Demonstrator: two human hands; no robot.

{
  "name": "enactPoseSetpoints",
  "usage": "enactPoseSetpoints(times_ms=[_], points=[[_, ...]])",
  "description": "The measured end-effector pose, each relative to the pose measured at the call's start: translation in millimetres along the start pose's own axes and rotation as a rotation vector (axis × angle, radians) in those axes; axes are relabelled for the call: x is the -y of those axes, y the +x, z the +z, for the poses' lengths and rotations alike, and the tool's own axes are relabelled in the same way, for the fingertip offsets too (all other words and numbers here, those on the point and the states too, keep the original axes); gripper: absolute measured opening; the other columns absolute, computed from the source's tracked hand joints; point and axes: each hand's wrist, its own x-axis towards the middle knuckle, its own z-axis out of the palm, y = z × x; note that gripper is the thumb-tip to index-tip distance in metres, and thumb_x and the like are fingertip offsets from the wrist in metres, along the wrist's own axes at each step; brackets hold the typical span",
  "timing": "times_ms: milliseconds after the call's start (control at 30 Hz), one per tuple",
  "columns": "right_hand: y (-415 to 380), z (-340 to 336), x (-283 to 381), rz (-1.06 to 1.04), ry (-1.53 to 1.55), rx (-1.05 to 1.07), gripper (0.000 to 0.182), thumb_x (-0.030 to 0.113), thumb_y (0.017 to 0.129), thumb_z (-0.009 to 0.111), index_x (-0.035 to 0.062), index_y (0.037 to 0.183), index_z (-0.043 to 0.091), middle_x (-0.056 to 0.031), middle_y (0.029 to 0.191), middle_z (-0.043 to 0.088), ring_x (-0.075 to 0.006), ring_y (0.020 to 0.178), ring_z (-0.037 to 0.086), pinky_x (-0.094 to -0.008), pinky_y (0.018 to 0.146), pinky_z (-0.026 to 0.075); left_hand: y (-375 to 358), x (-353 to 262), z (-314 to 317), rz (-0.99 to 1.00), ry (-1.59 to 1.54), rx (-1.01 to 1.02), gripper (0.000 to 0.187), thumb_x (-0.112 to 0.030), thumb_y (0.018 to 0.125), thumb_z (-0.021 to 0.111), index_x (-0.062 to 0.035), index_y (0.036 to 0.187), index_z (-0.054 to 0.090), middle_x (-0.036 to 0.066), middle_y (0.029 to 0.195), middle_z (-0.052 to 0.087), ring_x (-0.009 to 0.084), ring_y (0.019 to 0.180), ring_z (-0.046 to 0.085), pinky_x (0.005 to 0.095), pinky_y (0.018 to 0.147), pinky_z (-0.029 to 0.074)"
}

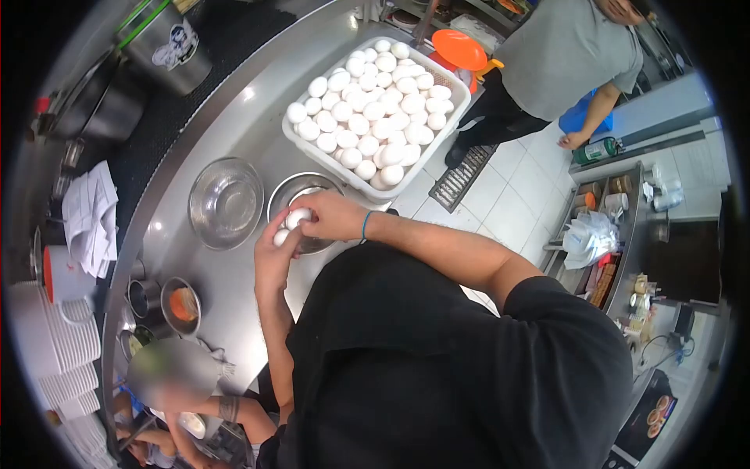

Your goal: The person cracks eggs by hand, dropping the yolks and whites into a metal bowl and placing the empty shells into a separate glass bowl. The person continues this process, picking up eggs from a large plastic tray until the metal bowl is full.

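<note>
Writing: we can read none; the steel pot [162, 43] at eleven o'clock carries a printed sticker, its text too small to make out.

Right hand [332, 215]: ours, with a blue band at the wrist, fingers curled closed around a white egg [298, 218] over the steel bowl [301, 195].

Left hand [275, 254]: ours, fingers bent up under the same egg, with a second white egg [280, 237] pressed in its grip just below.

Tabletop [258, 125], stainless: at twelve o'clock from our hands, a white crate [457, 105] heaped with white eggs; at nine o'clock, a second steel bowl [226, 202]; at seven o'clock, a small cup with orange contents [182, 305].

Others: one person in a grey shirt [566, 47] stands at one o'clock; another, face blurred, sits at seven o'clock.
</note>
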Motion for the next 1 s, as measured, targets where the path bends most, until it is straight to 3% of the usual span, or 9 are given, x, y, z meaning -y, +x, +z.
enactPoseSetpoints(times_ms=[67, 167, 367, 433, 567, 600, 667, 833, 1000], points=[[2.4, 6.1, -4.0, -0.06, -0.021, -0.001, 0.043, 0.021, 0.088, 0.069, 0.0034, 0.127, 0.073, -0.023, 0.106, 0.076, -0.0382, 0.095, 0.074, -0.0482, 0.089, 0.059, 0.7, -0.8, -0.4, -0.017, -0.044, -0.024, 0.051, -0.015, 0.098, 0.081, -0.0027, 0.146, 0.069, 0.005, 0.096, 0.074, 0.008, 0.073, 0.065, 0.0242, 0.062, 0.053], [6.8, 13.4, -9.7, -0.096, -0.078, -0.049, 0.043, 0.026, 0.088, 0.071, 0.0041, 0.124, 0.074, -0.0272, 0.109, 0.077, -0.0453, 0.106, 0.073, -0.0528, 0.097, 0.056, 5.7, 7.6, 7.2, -0.021, -0.049, -0.091, 0.049, -0.011, 0.099, 0.078, -0.0042, 0.147, 0.068, 0.003, 0.097, 0.075, 0.0081, 0.072, 0.065, 0.0239, 0.059, 0.052], [8.2, 5.1, -1.0, -0.162, -0.097, -0.104, 0.039, 0.013, 0.09, 0.069, 0.0037, 0.128, 0.073, -0.0252, 0.12, 0.075, -0.0442, 0.109, 0.072, -0.051, 0.097, 0.058, 3.5, -3.3, 22.1, 0.049, -0.043, -0.165, 0.043, -0.011, 0.099, 0.075, -0.0051, 0.141, 0.073, 0.003, 0.1, 0.076, 0.0077, 0.075, 0.067, 0.0234, 0.059, 0.053], [5.8, -6.1, 15.5, -0.017, -0.074, -0.028, 0.04, 0.01, 0.091, 0.068, 0.0057, 0.131, 0.072, -0.0221, 0.121, 0.073, -0.0416, 0.11, 0.072, -0.0494, 0.096, 0.058, 2.2, -9.8, 24.5, 0.061, -0.05, -0.181, 0.044, -0.015, 0.096, 0.078, -0.0046, 0.139, 0.075, 0.006, 0.103, 0.078, 0.0106, 0.078, 0.07, 0.0264, 0.065, 0.057], [9.9, -10.8, -0.1, -0.189, -0.244, -0.03, 0.042, 0.006, 0.093, 0.066, 0.0078, 0.134, 0.072, -0.0191, 0.119, 0.072, -0.0394, 0.108, 0.072, -0.049, 0.095, 0.059, 8.0, 16.8, 15.9, 0.251, 0.261, -0.26, 0.047, -0.016, 0.091, 0.08, -0.0052, 0.137, 0.075, 0.016, 0.118, 0.079, 0.0237, 0.097, 0.077, 0.0358, 0.086, 0.062], [9.8, -10.4, -2.1, -0.265, -0.297, -0.05, 0.042, 0.005, 0.093, 0.066, 0.0079, 0.134, 0.072, -0.0187, 0.119, 0.072, -0.0397, 0.107, 0.072, -0.0494, 0.095, 0.059, -1.0, 0.1, 16.4, 0.246, 0.327, -0.268, 0.049, -0.015, 0.088, 0.08, -0.0075, 0.136, 0.076, 0.022, 0.127, 0.075, 0.0338, 0.113, 0.074, 0.0419, 0.099, 0.058], [15.5, -9.5, -5.0, -0.388, -0.367, -0.093, 0.038, 0.003, 0.094, 0.064, 0.0062, 0.13, 0.072, -0.019, 0.119, 0.07, -0.0428, 0.107, 0.07, -0.0512, 0.095, 0.059, 0.5, -2.2, 12.9, 0.322, 0.387, -0.304, 0.048, -0.014, 0.088, 0.08, -0.0094, 0.136, 0.076, 0.021, 0.124, 0.076, 0.0341, 0.112, 0.075, 0.0417, 0.099, 0.059], [59.4, -8.7, 36.6, -0.34, -0.268, -0.047, 0.031, 0.003, 0.094, 0.063, 0.0028, 0.124, 0.072, -0.0216, 0.117, 0.07, -0.0455, 0.108, 0.069, -0.0528, 0.096, 0.057, 9.6, -22.4, -10.1, 0.481, 0.305, -0.366, 0.048, -0.011, 0.089, 0.079, -0.0104, 0.137, 0.076, 0.019, 0.123, 0.076, 0.0317, 0.113, 0.075, 0.0396, 0.098, 0.059], [119.8, 7.5, 58.7, -0.317, -0.106, -0.044, 0.033, 0.006, 0.095, 0.064, 0.0015, 0.126, 0.072, -0.0219, 0.122, 0.071, -0.0451, 0.109, 0.07, -0.0526, 0.098, 0.057, 30.4, -41.5, -63.1, 0.558, 0.335, -0.5, 0.058, -0.015, 0.093, 0.08, -0.0034, 0.149, 0.066, 0.017, 0.136, 0.075, 0.0244, 0.121, 0.073, 0.0363, 0.104, 0.057]])
